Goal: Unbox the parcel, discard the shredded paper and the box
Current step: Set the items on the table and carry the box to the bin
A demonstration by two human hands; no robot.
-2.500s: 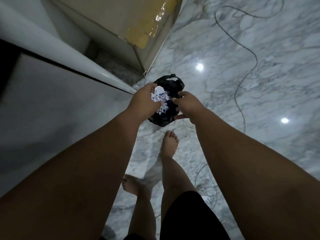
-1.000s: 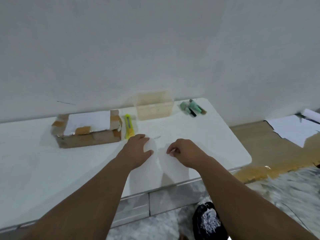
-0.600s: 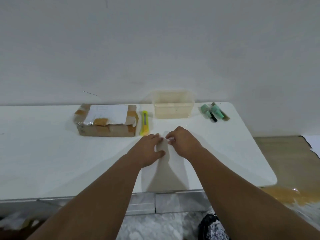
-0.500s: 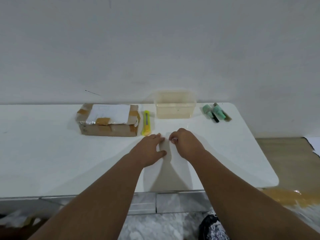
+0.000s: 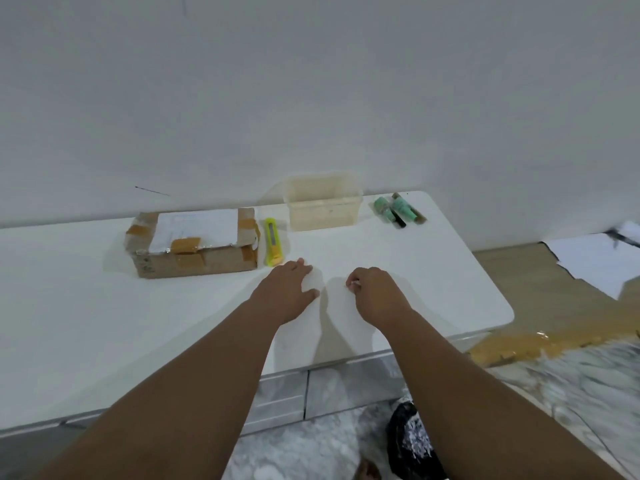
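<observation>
The taped cardboard parcel box (image 5: 194, 249) with a white label lies closed on the white table (image 5: 69, 323), at the back left. My left hand (image 5: 289, 289) rests palm down on the table just right of the box, fingers spread, holding nothing. My right hand (image 5: 374, 294) sits a hand's width to its right with the fingers curled in. A tiny white speck shows at its fingertips, and I cannot tell what it is. On the floor below the table edge stands a black bag (image 5: 412, 441) with shredded paper in it.
A yellow utility knife (image 5: 272, 245) lies just right of the box, close to my left fingertips. Behind it are a clear plastic container (image 5: 322, 206) and green tubes (image 5: 396, 209) against the wall. Flat cardboard (image 5: 540, 306) and white paper (image 5: 595, 261) lie on the floor to the right.
My hands came up from the black bag on the floor to the table. In the last half second they have drawn slightly apart, and my left hand has flattened.
</observation>
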